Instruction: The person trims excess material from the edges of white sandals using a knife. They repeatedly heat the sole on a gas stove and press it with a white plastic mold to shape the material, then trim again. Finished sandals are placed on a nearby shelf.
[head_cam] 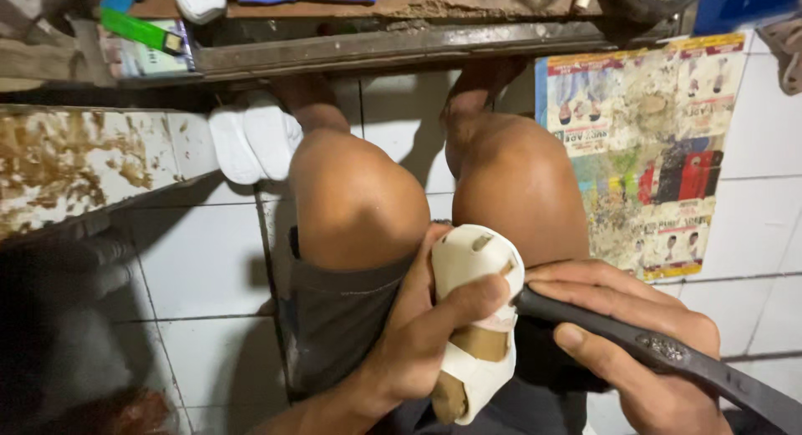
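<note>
Dark tool (pixel 660 351) tip hidden behind white sandal (pixel 476 318).

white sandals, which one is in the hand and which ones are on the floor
The white sandal gripped by the left hand over the lap; the other white pair lies on the tiles beyond the knees.

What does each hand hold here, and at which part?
Left hand grips a white sandal around its middle, thumb across the top. Right hand holds a dark tool by its handle.
</note>
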The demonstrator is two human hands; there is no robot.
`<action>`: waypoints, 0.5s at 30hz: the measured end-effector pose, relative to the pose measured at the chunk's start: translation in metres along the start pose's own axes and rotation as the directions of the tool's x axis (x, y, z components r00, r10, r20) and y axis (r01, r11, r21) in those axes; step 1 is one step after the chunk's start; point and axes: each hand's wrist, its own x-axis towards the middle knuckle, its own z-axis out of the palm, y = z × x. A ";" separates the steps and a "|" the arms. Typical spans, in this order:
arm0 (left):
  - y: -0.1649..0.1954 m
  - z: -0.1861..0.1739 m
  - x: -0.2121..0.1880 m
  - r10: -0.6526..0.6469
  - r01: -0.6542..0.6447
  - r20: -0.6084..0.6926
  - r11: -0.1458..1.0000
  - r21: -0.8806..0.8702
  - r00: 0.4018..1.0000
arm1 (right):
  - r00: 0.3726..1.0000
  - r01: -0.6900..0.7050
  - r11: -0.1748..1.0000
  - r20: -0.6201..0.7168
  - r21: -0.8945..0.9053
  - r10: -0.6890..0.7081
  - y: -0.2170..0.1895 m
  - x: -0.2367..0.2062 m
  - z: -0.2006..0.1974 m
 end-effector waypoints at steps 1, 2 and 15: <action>0.000 -0.001 0.001 0.031 -0.032 0.026 0.998 0.054 0.999 | 1.000 0.025 0.998 0.004 0.065 -0.025 0.004 0.002 0.000; 0.000 -0.002 0.001 0.047 -0.048 0.023 0.996 0.073 0.999 | 0.999 0.046 0.991 -0.002 0.126 -0.046 0.008 0.003 -0.003; 0.002 -0.002 -0.003 0.027 -0.058 0.134 0.971 0.232 0.991 | 0.977 0.094 0.996 0.194 -0.006 -0.091 0.008 0.020 -0.034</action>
